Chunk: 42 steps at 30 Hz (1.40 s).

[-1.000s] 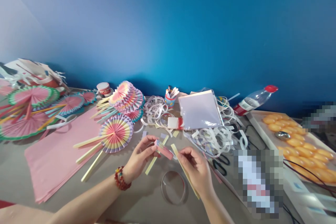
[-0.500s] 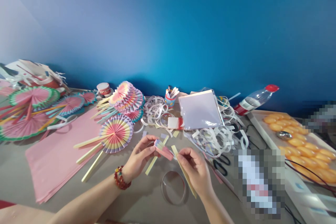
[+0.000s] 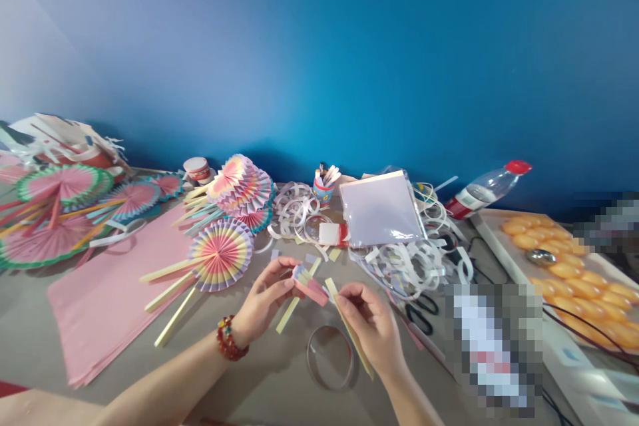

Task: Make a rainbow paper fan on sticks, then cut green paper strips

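Pinched in my left hand [image 3: 271, 293] is a small folded stack of pleated paper [image 3: 311, 285], pink with pale yellow and lilac at one end. My right hand [image 3: 369, 319] grips a pale yellow paper strip [image 3: 353, 329], its upper end close to the pleated paper. Under my hands, another yellow strip [image 3: 290, 309] lies on the grey table. A roll of tape [image 3: 329, 357] rests just below and between the hands. To the left lies a round pleated paper fan [image 3: 222, 255] with pale yellow handle strips.
Pink paper sheets [image 3: 114, 286] lie at left, near several finished fans [image 3: 64, 186]. Tangled white strips [image 3: 417, 269], a packet of lilac paper [image 3: 382, 210] and a small cup [image 3: 324, 190] stand behind. Right are black-handled scissors [image 3: 422, 315], a bottle [image 3: 486, 190] and a tray [image 3: 486, 229].
Very little differs. The strip in my right hand has shifted slightly, and a small whitish bit now shows between the pleated paper and the strip.
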Tool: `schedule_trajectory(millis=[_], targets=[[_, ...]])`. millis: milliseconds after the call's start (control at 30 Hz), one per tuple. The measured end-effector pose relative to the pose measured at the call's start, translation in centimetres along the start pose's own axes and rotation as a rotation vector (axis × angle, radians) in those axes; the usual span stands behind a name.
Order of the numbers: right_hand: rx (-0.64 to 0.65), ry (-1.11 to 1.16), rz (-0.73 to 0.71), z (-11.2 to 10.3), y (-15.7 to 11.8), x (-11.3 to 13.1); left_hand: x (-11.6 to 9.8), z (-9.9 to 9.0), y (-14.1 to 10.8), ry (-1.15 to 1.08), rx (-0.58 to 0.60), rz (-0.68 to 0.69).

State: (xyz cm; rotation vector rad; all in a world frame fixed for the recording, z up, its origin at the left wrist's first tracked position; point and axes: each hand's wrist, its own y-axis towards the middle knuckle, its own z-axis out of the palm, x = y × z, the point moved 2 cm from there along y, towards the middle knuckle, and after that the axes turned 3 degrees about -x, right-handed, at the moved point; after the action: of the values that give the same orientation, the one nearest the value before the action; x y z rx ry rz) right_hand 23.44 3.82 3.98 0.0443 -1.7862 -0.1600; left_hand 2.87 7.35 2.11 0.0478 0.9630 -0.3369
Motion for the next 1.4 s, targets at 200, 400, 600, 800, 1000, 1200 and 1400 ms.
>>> schedule_trajectory(millis=[200,400,600,800,1000,1200,1400], targets=[[0.093,-0.051,-0.062,0.6,-0.3,0.9,-0.1,0.2,0.1,0.020,-0.012,-0.010],[0.125,-0.074,-0.130,1.2,-0.4,1.6,-0.2,0.3,0.1,0.005,-0.004,-0.008],[0.124,-0.075,-0.126,1.2,-0.4,1.5,-0.3,0.4,0.1,-0.008,0.009,-0.001],[0.117,-0.077,-0.150,1.2,-0.4,1.8,-0.2,0.3,-0.1,-0.017,0.028,0.006],[0.123,-0.068,-0.154,1.3,-0.4,1.7,-0.3,0.3,0.0,-0.019,0.050,0.008],[0.182,-0.073,-0.171,1.3,-0.8,1.1,-0.2,-0.1,0.0,-0.026,0.091,0.026],[0.194,-0.088,-0.212,1.4,-0.8,1.5,-0.1,-0.2,-0.1,-0.050,0.124,0.020]])
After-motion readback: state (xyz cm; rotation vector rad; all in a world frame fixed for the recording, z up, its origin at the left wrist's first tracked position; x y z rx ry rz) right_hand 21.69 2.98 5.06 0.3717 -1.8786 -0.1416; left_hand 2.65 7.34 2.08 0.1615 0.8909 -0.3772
